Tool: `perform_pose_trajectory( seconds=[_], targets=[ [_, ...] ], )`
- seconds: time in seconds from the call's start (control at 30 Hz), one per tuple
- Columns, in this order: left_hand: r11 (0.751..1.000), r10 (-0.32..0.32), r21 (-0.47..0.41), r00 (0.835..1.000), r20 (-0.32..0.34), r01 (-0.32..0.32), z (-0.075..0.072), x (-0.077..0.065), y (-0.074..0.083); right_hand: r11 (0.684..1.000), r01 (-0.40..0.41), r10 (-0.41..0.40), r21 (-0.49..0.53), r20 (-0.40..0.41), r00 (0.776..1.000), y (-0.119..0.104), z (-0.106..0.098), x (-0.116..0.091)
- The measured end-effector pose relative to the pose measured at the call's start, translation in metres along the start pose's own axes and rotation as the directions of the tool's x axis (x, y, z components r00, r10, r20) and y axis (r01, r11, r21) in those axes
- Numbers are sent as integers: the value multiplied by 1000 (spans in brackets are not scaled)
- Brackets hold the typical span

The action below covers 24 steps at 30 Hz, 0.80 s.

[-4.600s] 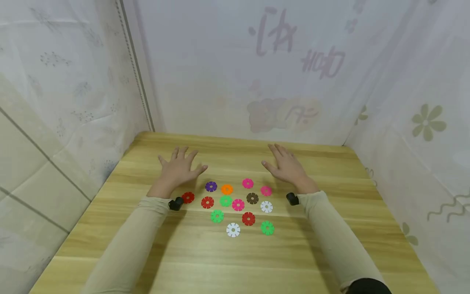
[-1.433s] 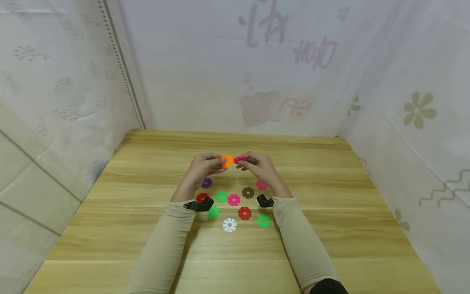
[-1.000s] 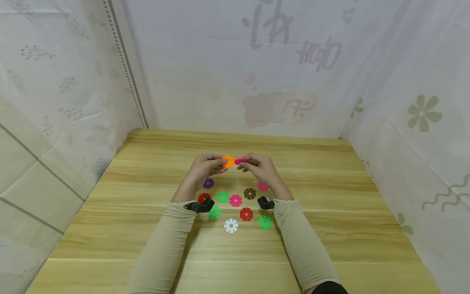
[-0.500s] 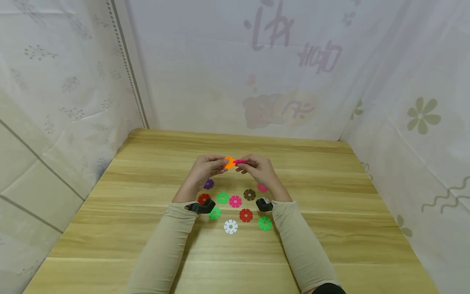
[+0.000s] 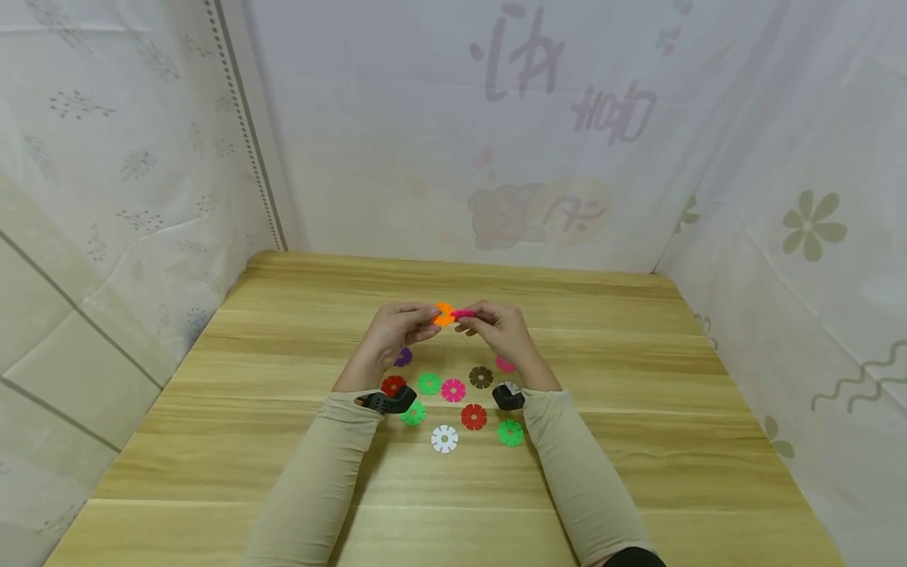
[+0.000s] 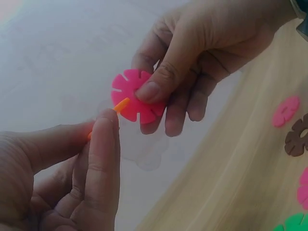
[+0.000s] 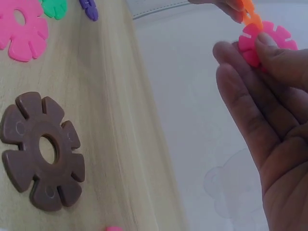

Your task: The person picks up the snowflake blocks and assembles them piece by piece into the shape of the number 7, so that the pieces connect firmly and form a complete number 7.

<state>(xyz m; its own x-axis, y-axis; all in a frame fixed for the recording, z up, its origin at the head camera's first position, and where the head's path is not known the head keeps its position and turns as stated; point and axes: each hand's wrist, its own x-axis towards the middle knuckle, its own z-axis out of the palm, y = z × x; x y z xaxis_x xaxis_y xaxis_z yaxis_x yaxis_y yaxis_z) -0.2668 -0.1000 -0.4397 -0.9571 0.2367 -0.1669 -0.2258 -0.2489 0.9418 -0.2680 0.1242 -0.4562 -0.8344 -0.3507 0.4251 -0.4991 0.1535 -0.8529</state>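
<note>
Above the far part of the table, my left hand (image 5: 393, 331) pinches an orange notched plastic disc (image 5: 444, 314) between thumb and fingers. My right hand (image 5: 503, 331) pinches a pink notched disc (image 6: 126, 86), thumb across its face. The two discs meet at right angles. In the left wrist view the orange edge overlaps the pink disc's rim, and the right wrist view shows them joined edge to edge. How deep the slots are engaged cannot be told. The left fingers cover much of the orange disc.
Below the hands, loose discs lie flat on the wooden table (image 5: 453, 512): brown (image 5: 480, 377), pink (image 5: 453, 390), red (image 5: 474, 417), white (image 5: 444, 439), green (image 5: 510, 433) and others. The wrists partly hide several. Printed cloth (image 5: 397, 157) hangs behind and at both sides.
Earlier both hands were spread open beside the discs; afterwards they hold the orange and pink discs up together. Over the last second the pink disc has moved slightly left, overlapping the orange edge.
</note>
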Motion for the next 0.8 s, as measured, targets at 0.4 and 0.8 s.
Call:
perform_pose_trajectory(
  seconds=[0.4, 0.8],
  targets=[
    [1000, 3, 5, 1000, -28, -3, 0, -1, 1, 999, -6, 4, -43, -39, 999, 14, 9, 2],
    [1000, -1, 23, 999, -37, 2, 1, -2, 1, 1000, -3, 1, -30, -74, 997, 14, 14, 0]
  ],
)
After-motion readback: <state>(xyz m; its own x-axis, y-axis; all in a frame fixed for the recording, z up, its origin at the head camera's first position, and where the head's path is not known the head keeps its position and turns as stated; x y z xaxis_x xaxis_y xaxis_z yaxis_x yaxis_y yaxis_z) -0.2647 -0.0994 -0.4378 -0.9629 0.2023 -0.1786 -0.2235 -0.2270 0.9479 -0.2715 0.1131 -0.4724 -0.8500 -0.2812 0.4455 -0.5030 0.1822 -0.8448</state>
